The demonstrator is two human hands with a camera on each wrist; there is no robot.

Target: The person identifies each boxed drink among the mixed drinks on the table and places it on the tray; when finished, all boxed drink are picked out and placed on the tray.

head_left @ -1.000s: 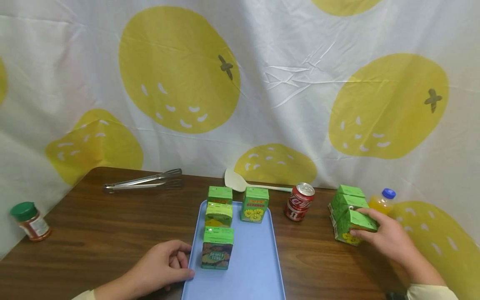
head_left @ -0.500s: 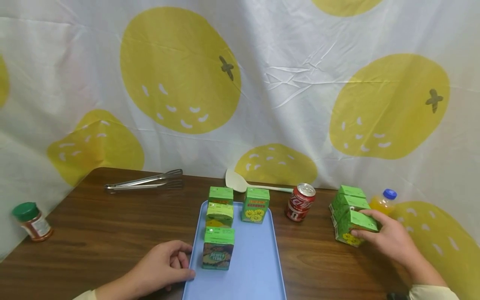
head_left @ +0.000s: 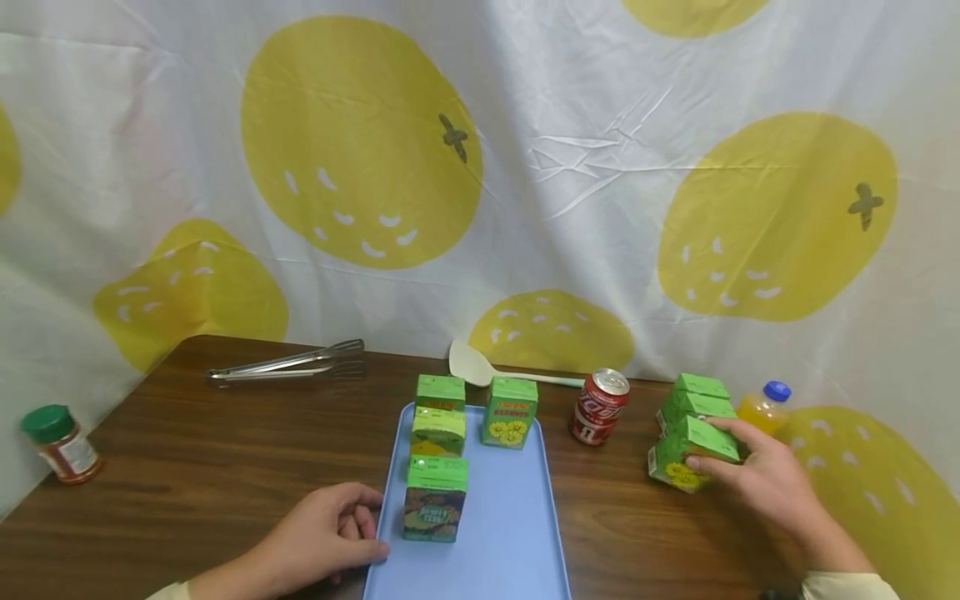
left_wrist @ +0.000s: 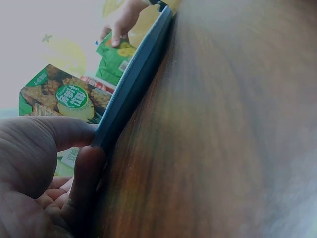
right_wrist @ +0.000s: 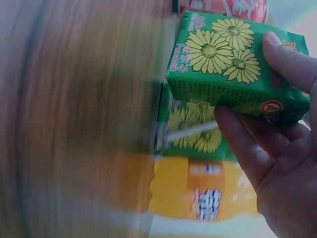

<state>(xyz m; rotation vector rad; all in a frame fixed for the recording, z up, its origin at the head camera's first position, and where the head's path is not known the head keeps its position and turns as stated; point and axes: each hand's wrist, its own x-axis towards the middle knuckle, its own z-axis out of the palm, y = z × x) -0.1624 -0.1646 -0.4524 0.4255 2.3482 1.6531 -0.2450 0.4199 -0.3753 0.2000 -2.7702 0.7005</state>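
Observation:
My right hand (head_left: 776,477) grips a green drink carton (head_left: 684,454) printed with yellow flowers, thumb on one face and fingers on the other. In the right wrist view this carton (right_wrist: 223,64) looks raised off the table. Two more green cartons (head_left: 699,398) stand just behind it. At the blue tray's (head_left: 517,517) left edge, my left hand (head_left: 318,533) pinches the rim between thumb and finger, as the left wrist view shows. Three cartons form a column along the tray's left side, the nearest a brown-fronted carton (head_left: 435,504). Another flowered carton (head_left: 510,417) stands at its far right corner.
A red soda can (head_left: 600,406) stands right of the tray. Beyond the cartons is an orange drink bottle (head_left: 763,407) with a blue cap. Metal tongs (head_left: 288,364) and a pale spatula (head_left: 480,365) lie at the back. A green-lidded spice jar (head_left: 63,446) stands far left.
My right hand has shifted slightly left with the front carton, drawing it away from the two behind. My left hand and the tray stay in place.

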